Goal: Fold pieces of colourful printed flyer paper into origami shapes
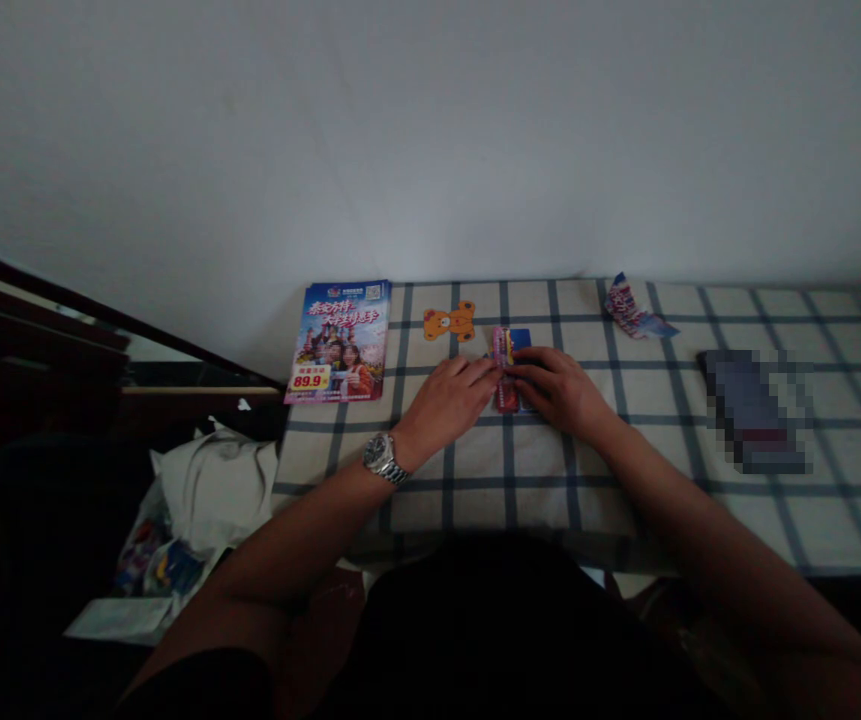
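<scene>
- Two bare hands meet over a small piece of printed paper (pixel 506 396), which lies on the checked cloth of the surface (pixel 475 505), near the middle of the view and in front of the person.
- The paper is narrow and upright in outline, apparently folded: pink with white lettering along its left strip, deep blue at the upper right, a touch of yellow between them, and red toward the lower left (its middle is covered by fingers).
- Left hand (pixel 457 397): palm down, fingers together and slightly bent, fingertips at the paper's left edge; whether they pinch or merely press cannot be told. A metal wristwatch (pixel 383 457) encircles this wrist.
- Right hand (pixel 556 388): fingers curved over the paper's right part, tips touching it; again, a firm grip cannot be distinguished from pressing.
- Just beyond the left hand, a brown bear figure (pixel 449 322) lies flat on the cloth.
- Farther left, a stack of leaflets (pixel 340 345) shows blue above, pink below and a yellow "89.9" label.
- Right of the hands, near the wall (pixel 475 140), rests a creased printed scrap (pixel 629 308); a pixelated dark object (pixel 756 410) lies farther right.
</scene>
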A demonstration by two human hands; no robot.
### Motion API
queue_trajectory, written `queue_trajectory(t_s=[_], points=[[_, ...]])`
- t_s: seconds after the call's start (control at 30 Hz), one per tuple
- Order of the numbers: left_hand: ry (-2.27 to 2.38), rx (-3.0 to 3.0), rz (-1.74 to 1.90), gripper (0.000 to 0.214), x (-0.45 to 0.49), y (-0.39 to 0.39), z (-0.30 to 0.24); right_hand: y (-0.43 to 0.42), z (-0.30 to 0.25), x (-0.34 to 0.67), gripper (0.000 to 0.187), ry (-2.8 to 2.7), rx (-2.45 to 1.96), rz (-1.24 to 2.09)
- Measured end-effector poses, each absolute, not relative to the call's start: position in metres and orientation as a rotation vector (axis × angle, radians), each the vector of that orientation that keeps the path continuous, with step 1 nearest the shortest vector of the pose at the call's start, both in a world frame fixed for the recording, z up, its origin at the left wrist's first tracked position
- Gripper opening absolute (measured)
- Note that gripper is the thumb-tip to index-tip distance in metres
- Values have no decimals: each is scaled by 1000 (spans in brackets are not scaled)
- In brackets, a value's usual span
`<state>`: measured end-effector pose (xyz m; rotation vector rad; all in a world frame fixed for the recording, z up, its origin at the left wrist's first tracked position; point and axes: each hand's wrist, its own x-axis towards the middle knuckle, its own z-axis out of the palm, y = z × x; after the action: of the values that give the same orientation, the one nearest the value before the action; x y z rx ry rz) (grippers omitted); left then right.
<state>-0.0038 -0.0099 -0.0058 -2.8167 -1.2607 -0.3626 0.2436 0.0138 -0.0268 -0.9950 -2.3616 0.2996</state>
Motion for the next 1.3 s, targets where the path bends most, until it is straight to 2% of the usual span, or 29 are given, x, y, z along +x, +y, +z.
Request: queue_trajectory(t_s=[0.2, 0.53, 0.97, 1.3], points=[[-1303, -2828, -401, 37, -2, -11, -3, 10, -22, 245, 26, -2267, -1022, 398], [-1274, -2812, -372, 37, -2, -12, -3, 11, -26, 247, 25, -2288, -998, 330], [-1271, -2820, -394, 40, -2, -12, -4, 18, -27, 246, 26, -2281, -1000, 396], [-1258, -2825, -391, 40, -2, -12, -4, 31, -15, 242, 15, -2230, -1126, 457]])
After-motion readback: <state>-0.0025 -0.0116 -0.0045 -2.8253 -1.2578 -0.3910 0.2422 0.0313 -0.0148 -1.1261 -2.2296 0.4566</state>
